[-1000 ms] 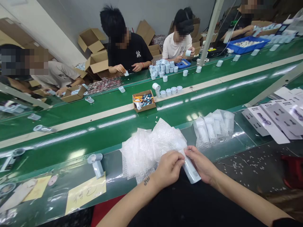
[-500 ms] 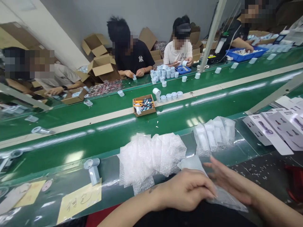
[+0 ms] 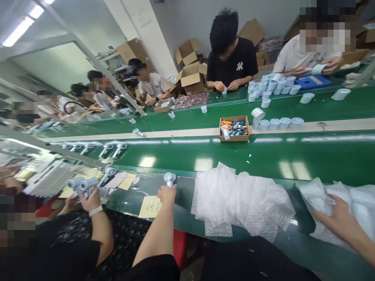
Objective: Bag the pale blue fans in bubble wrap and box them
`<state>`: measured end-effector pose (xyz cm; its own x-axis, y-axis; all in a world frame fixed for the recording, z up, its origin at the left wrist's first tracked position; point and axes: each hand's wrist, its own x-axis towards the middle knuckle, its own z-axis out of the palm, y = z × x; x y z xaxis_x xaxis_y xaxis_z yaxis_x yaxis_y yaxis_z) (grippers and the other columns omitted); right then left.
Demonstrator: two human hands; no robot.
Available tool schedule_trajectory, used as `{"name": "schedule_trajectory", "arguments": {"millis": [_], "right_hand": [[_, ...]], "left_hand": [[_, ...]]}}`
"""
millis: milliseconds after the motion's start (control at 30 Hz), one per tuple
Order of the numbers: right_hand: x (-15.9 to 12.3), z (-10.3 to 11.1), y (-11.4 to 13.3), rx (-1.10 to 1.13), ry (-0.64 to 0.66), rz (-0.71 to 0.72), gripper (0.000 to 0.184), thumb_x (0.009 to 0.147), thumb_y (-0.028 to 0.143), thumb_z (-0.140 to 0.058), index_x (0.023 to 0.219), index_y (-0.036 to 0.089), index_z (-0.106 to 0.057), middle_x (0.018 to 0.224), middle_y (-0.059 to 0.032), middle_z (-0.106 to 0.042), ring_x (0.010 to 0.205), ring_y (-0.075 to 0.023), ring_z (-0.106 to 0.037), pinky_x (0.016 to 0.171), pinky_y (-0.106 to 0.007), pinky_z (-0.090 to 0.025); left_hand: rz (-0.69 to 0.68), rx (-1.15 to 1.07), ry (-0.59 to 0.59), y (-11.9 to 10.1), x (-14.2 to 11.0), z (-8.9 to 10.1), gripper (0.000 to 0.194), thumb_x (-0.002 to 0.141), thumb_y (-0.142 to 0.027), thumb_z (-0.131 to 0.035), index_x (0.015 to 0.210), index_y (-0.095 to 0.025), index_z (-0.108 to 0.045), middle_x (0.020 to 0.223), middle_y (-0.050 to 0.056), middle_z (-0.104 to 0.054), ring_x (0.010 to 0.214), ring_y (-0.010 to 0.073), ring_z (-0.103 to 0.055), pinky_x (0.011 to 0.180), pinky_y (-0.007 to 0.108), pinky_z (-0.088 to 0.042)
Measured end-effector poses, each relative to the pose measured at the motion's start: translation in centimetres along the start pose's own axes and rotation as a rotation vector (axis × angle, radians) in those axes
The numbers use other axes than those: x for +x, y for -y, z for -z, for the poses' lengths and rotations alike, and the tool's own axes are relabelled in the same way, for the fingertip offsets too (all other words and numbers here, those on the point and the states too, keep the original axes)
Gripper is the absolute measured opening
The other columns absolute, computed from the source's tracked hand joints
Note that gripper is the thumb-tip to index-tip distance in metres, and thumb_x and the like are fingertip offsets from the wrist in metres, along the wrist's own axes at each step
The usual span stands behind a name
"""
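Note:
My left hand [image 3: 166, 194] reaches out to the left and closes round the handle of a small light-blue handheld fan [image 3: 169, 178] standing on the near ledge. My right hand [image 3: 336, 212] lies with fingers spread on a pile of bubble-wrapped pieces [image 3: 348, 203] at the far right. Between my hands lies a heap of bubble-wrap bags [image 3: 240, 199]. A yellow note [image 3: 150, 207] is taped down just below the fan.
A co-worker on my left holds two fans [image 3: 79, 185] in one hand [image 3: 92, 200]. More fans [image 3: 113, 149] ride the green belt [image 3: 307, 156]. A small cardboard box of tools [image 3: 234, 128] and white cups [image 3: 279, 123] sit mid-line. People work on the far side.
My view has swung left. My left hand left the bagged piece at my lap and reached out to the fan; my right hand moved the bagged piece to the right-hand pile.

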<state>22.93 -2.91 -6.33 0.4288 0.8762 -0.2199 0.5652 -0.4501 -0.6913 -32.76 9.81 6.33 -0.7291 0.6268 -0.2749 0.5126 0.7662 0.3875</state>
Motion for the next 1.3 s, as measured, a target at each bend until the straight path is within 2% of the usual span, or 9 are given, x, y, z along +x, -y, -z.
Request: {"name": "schedule_trajectory", "arguments": {"millis": [100,233,367,533,667,733,867,1133,1300], "right_hand": [[-1.8,0.0,1.4,-0.293,-0.051,0.006,0.071,0.074,0.039,-0.053,0.137,0.009,-0.036,0.123,-0.0313,-0.05,0.116,-0.0465,-0.049,0.089,-0.057,-0.04],[-4.0,0.9,6.4,-0.261,-0.25,0.023,0.054,0.07,0.035,-0.057,0.117,0.007,-0.054,0.133,-0.0289,-0.042,0.129,-0.0494,-0.03,0.1,-0.065,-0.026],[-6.3,0.3,13.2,0.55,-0.056,-0.298,0.035,0.076,0.04,-0.063,0.102,0.017,-0.06,0.121,-0.0181,-0.057,0.121,-0.0364,-0.046,0.099,-0.051,-0.039],[-8.8,-1.7,16.9,1.145,0.213,-0.404,0.029,0.084,0.045,-0.059,0.1,0.02,-0.063,0.095,-0.0064,-0.07,0.089,-0.0233,-0.066,0.08,-0.037,-0.055],[-9.4,1.3,12.8,1.254,0.021,-0.484,0.02,0.082,0.039,-0.065,0.091,0.021,-0.062,0.08,-0.0027,-0.07,0.071,-0.0178,-0.066,0.066,-0.027,-0.058],[-10.0,3.7,10.3,1.264,-0.008,-0.553,0.022,0.075,0.036,-0.073,0.087,0.021,-0.061,0.073,-0.0014,-0.068,0.064,-0.0173,-0.064,0.06,-0.028,-0.059],[-12.6,5.9,8.2,1.238,0.189,-0.618,0.03,0.069,0.031,-0.081,0.087,0.018,-0.061,0.07,-0.0018,-0.065,0.057,-0.0148,-0.062,0.056,-0.028,-0.059],[-14.2,2.2,11.9,1.412,0.575,-0.494,0.051,0.067,0.034,-0.08,0.108,0.02,-0.053,0.081,-0.0023,-0.065,0.07,-0.0181,-0.064,0.047,-0.026,-0.055],[-13.5,2.9,12.2,1.193,0.592,-0.484,0.038,0.074,0.035,-0.074,0.099,0.018,-0.052,0.075,-0.003,-0.063,0.069,-0.0179,-0.063,0.048,-0.026,-0.055]], "left_hand": [[0.07,0.036,0.074,1.8,2.2,-0.3,0.024,0.068,-0.025,-0.062,0.084,-0.008,-0.06,0.098,0.027,-0.063,0.111,0.0472,-0.053,0.087,0.054,-0.042],[0.032,-0.169,0.141,0.4,0.7,-1.8,0.024,0.079,-0.036,-0.047,0.08,-0.014,-0.056,0.085,0.015,-0.063,0.087,0.0304,-0.064,0.068,0.037,-0.049],[-0.076,-0.797,0.594,-3.4,-8.8,-5.6,0.031,0.071,-0.046,-0.058,0.076,-0.015,-0.056,0.071,0.004,-0.059,0.06,0.0146,-0.056,0.052,0.025,-0.043],[-0.668,-0.435,1.386,-6.4,-22.9,-12.0,0.049,0.081,-0.062,-0.048,0.076,-0.015,-0.059,0.062,0.002,-0.057,0.056,0.0131,-0.053,0.054,0.026,-0.045],[-1.599,0.209,1.126,-8.0,-24.7,-15.6,0.028,0.092,-0.037,-0.045,0.089,-0.015,-0.063,0.103,0.013,-0.064,0.106,0.0256,-0.054,0.093,0.04,-0.041],[-1.736,0.421,0.954,-8.8,-23.7,-16.8,0.018,0.089,-0.019,-0.046,0.093,-0.014,-0.063,0.115,0.017,-0.06,0.118,0.0281,-0.046,0.1,0.044,-0.034],[-1.589,0.505,0.945,-9.9,-23.4,-17.8,0.018,0.08,-0.004,-0.047,0.078,-0.013,-0.063,0.096,0.017,-0.065,0.105,0.0271,-0.054,0.093,0.041,-0.038],[-1.18,0.23,1.049,-9.3,-25.9,-14.3,0.011,0.078,-0.016,-0.051,0.075,-0.014,-0.062,0.069,0.0,-0.064,0.065,0.0126,-0.057,0.059,0.022,-0.043],[-0.65,-0.227,1.189,-8.4,-24.8,-11.4,0.013,0.073,-0.027,-0.058,0.069,-0.014,-0.058,0.055,-0.003,-0.051,0.05,0.009,-0.044,0.05,0.021,-0.035]]}}
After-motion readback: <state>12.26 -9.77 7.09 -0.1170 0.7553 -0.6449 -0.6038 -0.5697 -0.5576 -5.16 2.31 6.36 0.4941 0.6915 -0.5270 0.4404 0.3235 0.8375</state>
